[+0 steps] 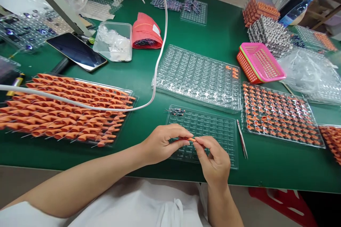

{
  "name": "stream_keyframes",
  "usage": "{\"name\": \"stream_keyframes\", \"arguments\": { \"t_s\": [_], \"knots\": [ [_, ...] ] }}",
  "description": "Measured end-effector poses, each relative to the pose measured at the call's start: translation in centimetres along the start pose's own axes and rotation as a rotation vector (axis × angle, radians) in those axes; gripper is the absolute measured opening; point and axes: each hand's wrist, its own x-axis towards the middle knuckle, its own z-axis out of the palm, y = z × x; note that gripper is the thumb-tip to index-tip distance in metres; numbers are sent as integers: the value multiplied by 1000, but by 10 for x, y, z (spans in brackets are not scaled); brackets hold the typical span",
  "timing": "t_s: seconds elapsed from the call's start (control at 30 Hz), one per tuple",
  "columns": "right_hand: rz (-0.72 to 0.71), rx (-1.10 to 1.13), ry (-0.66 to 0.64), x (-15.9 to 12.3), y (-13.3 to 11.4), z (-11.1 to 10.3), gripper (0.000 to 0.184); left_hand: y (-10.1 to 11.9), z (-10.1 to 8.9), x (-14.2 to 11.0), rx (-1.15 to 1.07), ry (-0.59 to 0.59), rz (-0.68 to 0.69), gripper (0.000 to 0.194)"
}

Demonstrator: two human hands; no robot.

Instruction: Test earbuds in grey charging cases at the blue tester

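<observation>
Between my two hands is a small orange plastic part (190,139), mostly covered by fingertips. My left hand (165,142) pinches its left end with thumb and forefinger. From the other side my right hand (213,156) grips it, also at the fingertips. Both hands hover over a clear compartmented tray (223,138), where a few thin dark parts (177,111) lie in the far left corner. Tweezers (242,139) rest just right of that tray. Behind it lies a larger clear tray (197,78) with several orange pieces (233,71) at its right end.
Rows of orange parts (66,110) fill a tray on the left, under a white cable (117,109). Another filled tray (282,113) lies right. Farther back are a phone (77,51), a plastic box (113,40), a red pouch (146,32) and stacked baskets (262,62).
</observation>
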Motion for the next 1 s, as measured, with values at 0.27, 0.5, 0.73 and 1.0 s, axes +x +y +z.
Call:
{"name": "stream_keyframes", "arguments": {
  "t_s": [0.27, 0.5, 0.73, 1.0],
  "knots": [
    [-45, 4, -2, 1, 0, 1, 24, 1, 1, 0, 18, 1, 19, 15],
    [-115, 10, 12, 2, 0, 1, 31, 0, 0, 0, 26, -16, 29, 17],
    [-138, 8, -8, 4, 0, 1, 34, -1, -1, 0, 22, -23, 26, 16],
    [-166, -20, 3, 2, 5, 1, 37, -1, 0, 0, 11, -15, 12, 16]
  ]
}}
